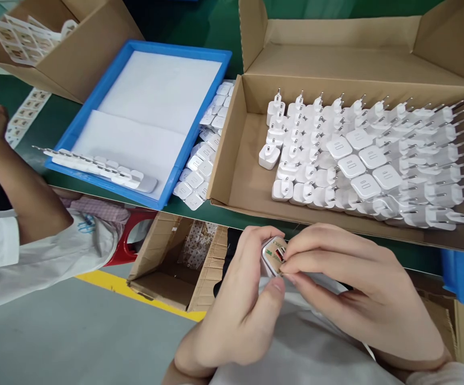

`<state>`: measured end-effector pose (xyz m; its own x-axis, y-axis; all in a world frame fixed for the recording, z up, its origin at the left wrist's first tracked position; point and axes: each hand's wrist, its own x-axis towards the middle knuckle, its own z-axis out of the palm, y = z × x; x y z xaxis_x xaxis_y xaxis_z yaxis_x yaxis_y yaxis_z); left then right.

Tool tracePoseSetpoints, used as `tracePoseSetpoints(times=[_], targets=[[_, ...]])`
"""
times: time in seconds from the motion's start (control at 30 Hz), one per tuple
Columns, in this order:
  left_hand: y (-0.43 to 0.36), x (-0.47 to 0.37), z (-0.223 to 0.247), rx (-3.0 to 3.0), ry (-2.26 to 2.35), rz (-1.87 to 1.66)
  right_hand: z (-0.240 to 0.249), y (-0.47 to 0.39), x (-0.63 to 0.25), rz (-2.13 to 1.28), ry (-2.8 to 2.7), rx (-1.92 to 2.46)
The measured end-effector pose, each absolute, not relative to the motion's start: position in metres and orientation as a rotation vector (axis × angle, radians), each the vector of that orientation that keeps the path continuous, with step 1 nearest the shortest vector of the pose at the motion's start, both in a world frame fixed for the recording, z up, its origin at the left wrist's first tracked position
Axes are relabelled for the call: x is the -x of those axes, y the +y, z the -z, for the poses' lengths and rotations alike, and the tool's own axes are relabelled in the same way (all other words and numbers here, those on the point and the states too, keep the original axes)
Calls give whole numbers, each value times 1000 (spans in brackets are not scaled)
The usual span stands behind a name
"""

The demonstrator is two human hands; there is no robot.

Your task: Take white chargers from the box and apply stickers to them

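Head view: looking down at both hands working close to the body, near edge of the green bench.
Charger in hand: small white plug adapter [272, 255] is being pinched between the two hands, just below the near wall of the big carton; only a sliver of it is showing, with a label patch of red and green on the face.
Step, my guess: looks like a sticker is getting pressed or smoothed onto that face, so mid-labelling on one unit.
Next move, my guess: it's calling for a firm rub along the label edge with a fingertip while the other hand is keeping the body from twisting.
Left hand [235, 305]: gripping the adapter from the left, thumb lying flat under it, fingers curled, wrist coming up from the near edge.
Right hand [352, 289]: closing over it from the right, fingertips bunched on the labelled face, knuckles arched.
Cardboard box [251, 187]: sitting just beyond the hands, holding rows of white adapters [360, 155] with prongs pointing up and right.
Blue tray [95, 91]: sitting further left, with white foam and one row of adapters along its near edge.
Loose pile [203, 160]: wedged between tray and box.
Co-worker's arm [23, 187]: reaching in at far left, white sleeve, beside label sheets [23, 37].
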<state>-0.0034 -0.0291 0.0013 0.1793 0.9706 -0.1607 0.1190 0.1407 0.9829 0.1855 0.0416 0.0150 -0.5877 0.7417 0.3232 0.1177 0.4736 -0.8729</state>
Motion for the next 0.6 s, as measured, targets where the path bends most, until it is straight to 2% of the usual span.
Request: tracePoseSetpoints(times=[0.6], targets=[[-29,2,1,-1228,1157,-963,-13,42,-181,-1058,-2027,660]])
